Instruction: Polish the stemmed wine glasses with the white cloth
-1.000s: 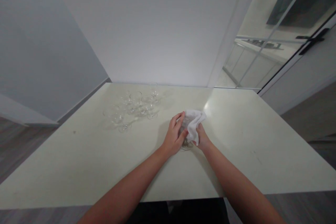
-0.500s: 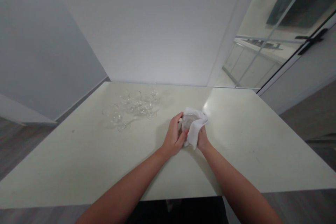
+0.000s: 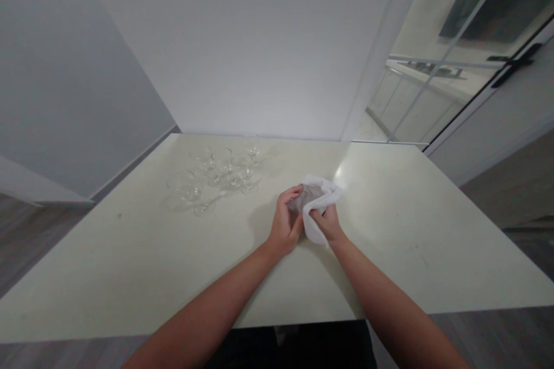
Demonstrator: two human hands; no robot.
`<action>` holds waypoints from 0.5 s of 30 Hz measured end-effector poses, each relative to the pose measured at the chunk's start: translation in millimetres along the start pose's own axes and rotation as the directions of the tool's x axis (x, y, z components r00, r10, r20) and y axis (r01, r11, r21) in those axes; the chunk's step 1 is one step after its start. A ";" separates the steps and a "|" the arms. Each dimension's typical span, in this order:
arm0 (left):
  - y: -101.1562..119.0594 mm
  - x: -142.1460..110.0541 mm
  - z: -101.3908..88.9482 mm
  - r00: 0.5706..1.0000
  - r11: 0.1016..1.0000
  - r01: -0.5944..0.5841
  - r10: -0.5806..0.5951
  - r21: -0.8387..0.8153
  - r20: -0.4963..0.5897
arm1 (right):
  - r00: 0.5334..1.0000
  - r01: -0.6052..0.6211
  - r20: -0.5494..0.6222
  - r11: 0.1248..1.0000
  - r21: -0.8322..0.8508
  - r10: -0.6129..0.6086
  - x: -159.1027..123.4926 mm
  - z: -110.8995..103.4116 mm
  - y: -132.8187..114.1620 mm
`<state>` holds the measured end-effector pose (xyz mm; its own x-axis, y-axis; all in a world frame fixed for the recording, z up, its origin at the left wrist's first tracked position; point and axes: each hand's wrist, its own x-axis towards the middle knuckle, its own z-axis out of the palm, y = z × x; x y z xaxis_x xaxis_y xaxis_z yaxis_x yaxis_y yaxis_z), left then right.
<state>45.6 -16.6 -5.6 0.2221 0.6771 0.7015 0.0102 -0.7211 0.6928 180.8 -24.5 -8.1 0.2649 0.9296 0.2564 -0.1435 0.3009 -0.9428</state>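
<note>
Over the middle of the pale table (image 3: pixel 130 277), my left hand (image 3: pixel 285 222) is wrapped round a clear stemmed glass (image 3: pixel 305 195). Only the bowl of the glass shows between the fingers and the cloth. My right hand (image 3: pixel 329 223) pinches a white cloth (image 3: pixel 318 207) that is draped over and around the glass. Both hands are closed and touch each other at the glass.
A cluster of several clear stemmed glasses (image 3: pixel 219 176) stands at the back left of the table. A white wall runs behind the table. At the right is a glass door with a dark handle (image 3: pixel 513 63). Grey floor shows on both sides.
The glass has been raised off the table and tipped. My right hand has shifted round to the front of it with the cloth. The left hand's grip has barely moved.
</note>
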 end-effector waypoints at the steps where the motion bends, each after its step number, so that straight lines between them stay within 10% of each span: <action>1: 0.3 0.5 -1.0 1.000 1.000 -0.010 0.010 0.014 0.010 | 1.000 -0.005 0.022 1.000 -0.021 0.005 -2.5 1.1 -2.1; 15: 7.3 7.5 -6.0 0.988 0.965 -0.039 -0.002 0.261 0.154 | 0.996 -0.071 -0.049 0.996 0.060 0.074 -1.3 4.2 -10.0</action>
<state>41.5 -16.0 5.7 0.3697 0.6479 0.6660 0.2556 -0.7600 0.5976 177.9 -27.8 1.9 0.3003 0.9377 0.1747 -0.2186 0.2460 -0.9443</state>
